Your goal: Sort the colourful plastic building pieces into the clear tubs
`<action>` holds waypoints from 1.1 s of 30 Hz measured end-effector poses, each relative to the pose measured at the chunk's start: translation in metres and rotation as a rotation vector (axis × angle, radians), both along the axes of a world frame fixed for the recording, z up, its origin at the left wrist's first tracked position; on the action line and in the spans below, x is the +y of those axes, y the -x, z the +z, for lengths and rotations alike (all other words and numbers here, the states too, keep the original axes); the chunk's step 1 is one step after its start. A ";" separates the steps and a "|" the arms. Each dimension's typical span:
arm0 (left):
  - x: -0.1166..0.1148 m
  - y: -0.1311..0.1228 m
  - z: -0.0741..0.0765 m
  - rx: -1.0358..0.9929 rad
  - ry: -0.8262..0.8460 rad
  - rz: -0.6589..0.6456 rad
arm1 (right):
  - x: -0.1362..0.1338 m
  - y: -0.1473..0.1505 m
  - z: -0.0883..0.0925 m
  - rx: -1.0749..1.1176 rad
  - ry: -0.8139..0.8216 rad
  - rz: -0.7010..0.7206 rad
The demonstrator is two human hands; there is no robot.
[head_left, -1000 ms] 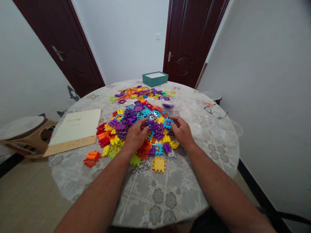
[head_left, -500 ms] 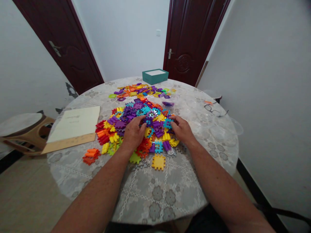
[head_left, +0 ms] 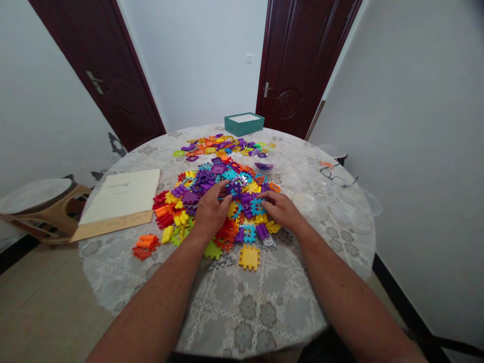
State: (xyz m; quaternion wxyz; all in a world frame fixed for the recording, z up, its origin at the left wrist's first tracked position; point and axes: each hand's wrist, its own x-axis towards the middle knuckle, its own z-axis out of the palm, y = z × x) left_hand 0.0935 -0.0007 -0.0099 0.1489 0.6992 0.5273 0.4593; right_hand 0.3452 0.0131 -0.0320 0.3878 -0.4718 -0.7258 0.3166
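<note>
A big pile of coloured plastic interlocking tiles (head_left: 212, 194) lies in the middle of the round table (head_left: 234, 307). My left hand (head_left: 210, 214) rests on the pile, its fingers curled and pinching a purple tile (head_left: 233, 189). My right hand (head_left: 280, 210) lies on the pile's right side, fingers closed on a blue tile (head_left: 257, 205). The two tiles are close together between my hands. A single yellow tile (head_left: 249, 256) lies just in front of the pile.
A smaller heap of tiles (head_left: 223, 145) and a teal box (head_left: 244, 123) sit at the far side. A cream booklet (head_left: 120, 200) lies left, with orange tiles (head_left: 144, 246) near it. Glasses (head_left: 333, 175) and clear plastic (head_left: 363, 204) are at right. A stool (head_left: 41, 209) stands left.
My right hand has drawn the blue tile left and nearer to me. My left hand's fingers have shifted slightly right onto the purple tile. The view has tilted a little.
</note>
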 end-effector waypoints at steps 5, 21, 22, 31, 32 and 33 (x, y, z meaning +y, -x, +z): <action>0.003 0.000 -0.003 -0.147 0.070 -0.034 | -0.003 0.001 0.002 -0.142 -0.156 0.055; -0.005 -0.009 0.004 -0.108 0.180 -0.273 | -0.007 0.012 0.013 0.182 0.107 -0.055; -0.007 -0.010 0.004 -0.093 0.171 -0.303 | -0.009 0.014 0.014 0.213 0.132 -0.031; -0.005 -0.001 0.002 0.151 -0.196 -0.125 | 0.003 0.005 0.039 0.119 0.082 -0.113; -0.004 0.003 0.004 0.166 -0.242 -0.063 | 0.012 0.000 0.048 0.044 0.000 -0.167; -0.003 0.006 0.005 0.178 -0.274 -0.010 | 0.023 -0.004 0.057 -0.046 -0.097 -0.224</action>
